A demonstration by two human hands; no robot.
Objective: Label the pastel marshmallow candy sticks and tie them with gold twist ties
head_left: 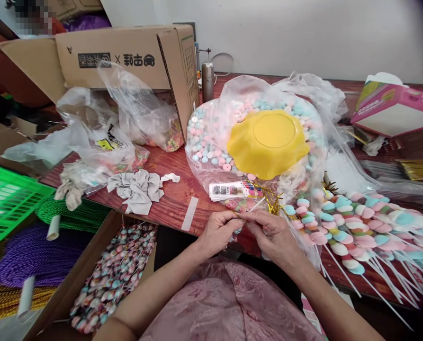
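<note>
The small wrapped candy (pixel 235 233) sits between your hands, just below the fingertips and at the front edge of the table (pixel 174 201); most of it is hidden by your fingers. Your left hand (pixel 215 233) has thumb and forefinger pinched together on a thin gold tie (pixel 237 213) above the candy. Your right hand (pixel 273 233) meets it there, its fingertips likewise closed on the tie; the finger that supports the candy cannot be made out. Directly beyond the hands lie loose gold ties (pixel 274 202) and, to their left, a stack of printed labels (pixel 225 190). Behind these, a large clear bag (pixel 204 169) contains pink, blue and white candies, with a yellow bowl (pixel 268 142) upside down on top. To the right of your right hand, candy sticks (pixel 353 222) lie in a pile, white stems toward you. To the left of your left hand, a strip of tape (pixel 190 214) adheres near the table edge, with a grey cloth (pixel 138 189) beyond it. A cardboard box (pixel 122 59) stands at the back left, beside a metal flask (pixel 207 81). Below the table, at left, a second box holds more candy sticks (pixel 112 274), near a green basket (pixel 12 201).
</note>
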